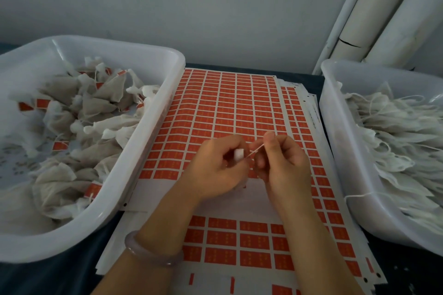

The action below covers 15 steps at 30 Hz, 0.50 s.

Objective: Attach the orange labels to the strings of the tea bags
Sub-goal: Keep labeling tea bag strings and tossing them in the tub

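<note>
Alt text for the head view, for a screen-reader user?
The left hand grips a small white piece and the right hand pinches a white string above a sheet of orange labels. The left tub holds labelled tea bags; the right tub holds plain white bags.

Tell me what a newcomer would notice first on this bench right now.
The big sheet of orange labels fills the middle, between two white tubs. The left tub holds filled tea bags, some already labelled; the right tub holds a pile of white bags with loose strings. Over the sheet, the left hand pinches a small white piece and the right hand pinches the string running from it.
</note>
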{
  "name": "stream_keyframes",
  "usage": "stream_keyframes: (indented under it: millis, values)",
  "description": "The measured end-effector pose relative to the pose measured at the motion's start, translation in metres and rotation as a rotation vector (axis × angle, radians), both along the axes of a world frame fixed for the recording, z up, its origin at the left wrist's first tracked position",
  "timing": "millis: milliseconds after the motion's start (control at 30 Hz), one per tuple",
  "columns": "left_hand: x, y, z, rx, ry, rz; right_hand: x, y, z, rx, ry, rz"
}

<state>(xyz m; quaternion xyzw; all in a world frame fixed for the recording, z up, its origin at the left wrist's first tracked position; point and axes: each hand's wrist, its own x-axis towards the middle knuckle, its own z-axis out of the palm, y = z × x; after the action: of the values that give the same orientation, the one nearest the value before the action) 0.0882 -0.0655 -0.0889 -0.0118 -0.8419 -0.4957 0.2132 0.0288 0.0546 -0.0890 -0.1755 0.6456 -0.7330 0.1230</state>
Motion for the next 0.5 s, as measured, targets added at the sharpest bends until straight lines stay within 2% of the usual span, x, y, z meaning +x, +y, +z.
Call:
stream_keyframes:
  millis: [100,200,267,367,433,500]
  values:
    - [-0.001,0.001,0.001,0.079,0.046,-0.002,0.0,0.0,0.003,-0.219,-0.231,0.105]
    - [0.0,-0.001,0.003,0.049,0.066,0.019,-0.001,-0.002,0.002,-0.315,-0.333,0.11]
    - [0.0,-0.002,0.002,0.008,0.065,0.034,0.0,-0.002,-0.001,-0.307,-0.342,0.097]
    - [0.001,-0.005,0.002,0.094,0.09,0.078,-0.002,0.001,0.001,-0.255,-0.339,0.157]
    - [0.003,-0.012,0.004,0.227,0.087,0.185,-0.01,0.008,0.004,-0.217,-0.416,0.17]
    - [0.005,-0.02,0.005,0.246,0.057,0.318,-0.02,0.019,0.007,-0.18,-0.509,0.139]
